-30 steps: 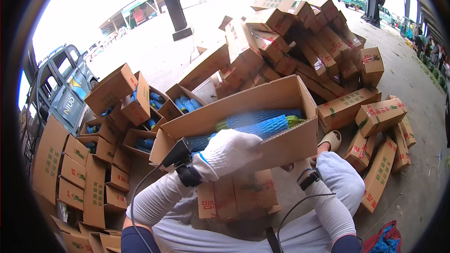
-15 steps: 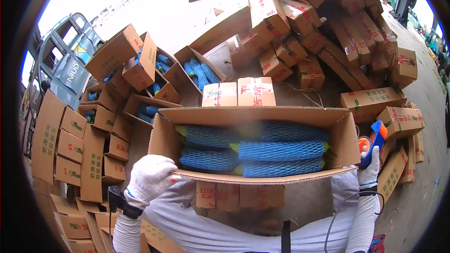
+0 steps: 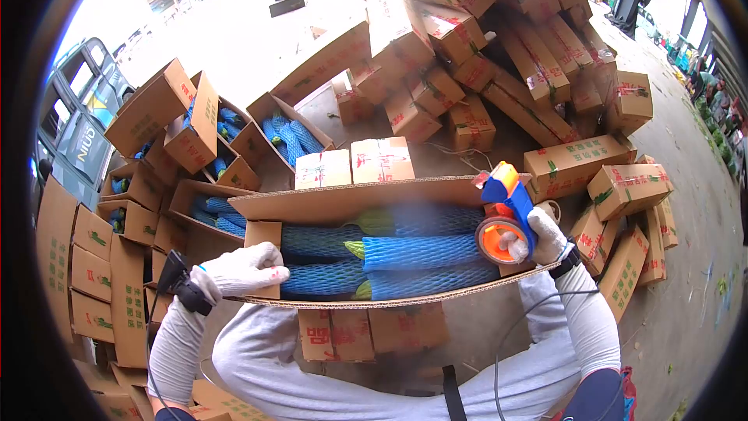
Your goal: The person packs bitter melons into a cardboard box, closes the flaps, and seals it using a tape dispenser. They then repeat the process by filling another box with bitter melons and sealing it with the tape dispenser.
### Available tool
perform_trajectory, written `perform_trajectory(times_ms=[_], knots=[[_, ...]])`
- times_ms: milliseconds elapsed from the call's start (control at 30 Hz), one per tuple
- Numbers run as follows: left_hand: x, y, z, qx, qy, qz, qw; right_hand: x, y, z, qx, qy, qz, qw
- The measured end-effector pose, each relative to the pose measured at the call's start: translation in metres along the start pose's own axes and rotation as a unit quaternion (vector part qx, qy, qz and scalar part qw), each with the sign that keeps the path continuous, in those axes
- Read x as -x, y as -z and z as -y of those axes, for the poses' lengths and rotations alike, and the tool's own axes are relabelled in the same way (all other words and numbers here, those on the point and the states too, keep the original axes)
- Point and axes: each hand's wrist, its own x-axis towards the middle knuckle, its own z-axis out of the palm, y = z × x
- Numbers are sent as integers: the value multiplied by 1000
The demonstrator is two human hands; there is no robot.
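Note:
An open long cardboard box (image 3: 323,204) lies before me. Inside, long green vegetables in blue foam net sleeves (image 3: 421,256) lie in rows. At the box's left end, my left hand (image 3: 245,269), in a white glove, is closed on the short end flap (image 3: 263,248), which is bent inward. My right hand (image 3: 547,237), gloved too, grips a blue and orange tape dispenser (image 3: 510,196) by its handle. The dispenser's tape roll (image 3: 501,240) hangs over the box's right end and hides part of it.
Two closed boxes (image 3: 352,166) stand behind the open one, and others (image 3: 374,334) lie beneath it. Open boxes of sleeved vegetables (image 3: 290,134) stand at the left. A large heap of taped boxes (image 3: 545,51) rises back right. A vehicle (image 3: 82,121) is far left.
My left hand has gone from the front left corner to the end flap, now bent inward. My right hand has brought the tape dispenser up and inward over the box's right end.

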Motion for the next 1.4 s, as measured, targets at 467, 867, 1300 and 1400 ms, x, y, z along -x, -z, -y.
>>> perform_trajectory(times_ms=[467, 867, 1300, 1400], knots=[[-57, -42, 17, -200, -62, -288, 934, 26, -19, 67, 98, 300, 28, 949], [-108, -106, -98, -175, -281, -440, 835, -48, -75, -37, 60, 161, -42, 984], [-83, -96, -99, -149, -302, -484, 808, -25, -99, -51, -6, 115, -22, 993], [-56, -134, -89, -162, -279, -413, 851, -15, -87, -53, -5, 65, 31, 997]])
